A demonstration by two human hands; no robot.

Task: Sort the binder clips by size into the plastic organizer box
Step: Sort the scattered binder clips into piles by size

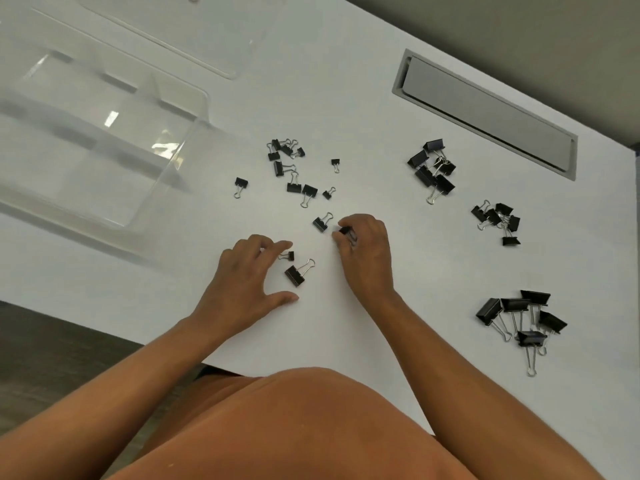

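Black binder clips lie on a white table [346,323]. My right hand [365,251] pinches a small clip [347,232] at its fingertips. My left hand [247,275] has its fingers curled over a tiny clip [288,255], touching it; whether it grips it I cannot tell. A medium clip [296,274] lies between its thumb and fingers. An unsorted scatter of clips [294,171] lies beyond the hands. Three sorted piles sit to the right: medium [433,169], small [497,218], large [523,313]. The clear plastic organizer box [104,140] stands at the left.
The box's clear lid [194,36] lies at the back. A grey cable hatch [485,112] is set into the table at the back right. The table's front edge runs close to my body, with dark floor [52,348] at the lower left.
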